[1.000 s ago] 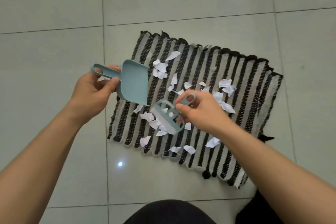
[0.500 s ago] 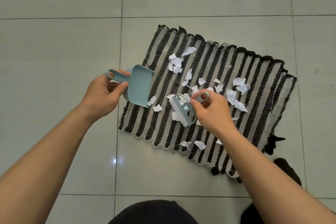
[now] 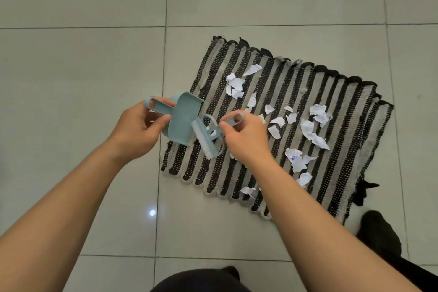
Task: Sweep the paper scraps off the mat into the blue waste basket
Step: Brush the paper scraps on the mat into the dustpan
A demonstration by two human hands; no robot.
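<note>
A black and grey striped mat lies on the tiled floor, with several white paper scraps spread over its middle and right side. My left hand grips the handle of a small light-blue dustpan at the mat's left edge. My right hand holds a light-blue hand brush by its looped handle, its white bristles against the dustpan's mouth. No blue waste basket is in view.
Grey floor tiles surround the mat. My dark-clothed knee shows at the bottom edge, and a dark foot or sock sits on the floor off the mat's lower right corner.
My right hand has swept the brush leftward across the mat up to the dustpan. The scraps that lay near the mat's left side are gone from that spot.
</note>
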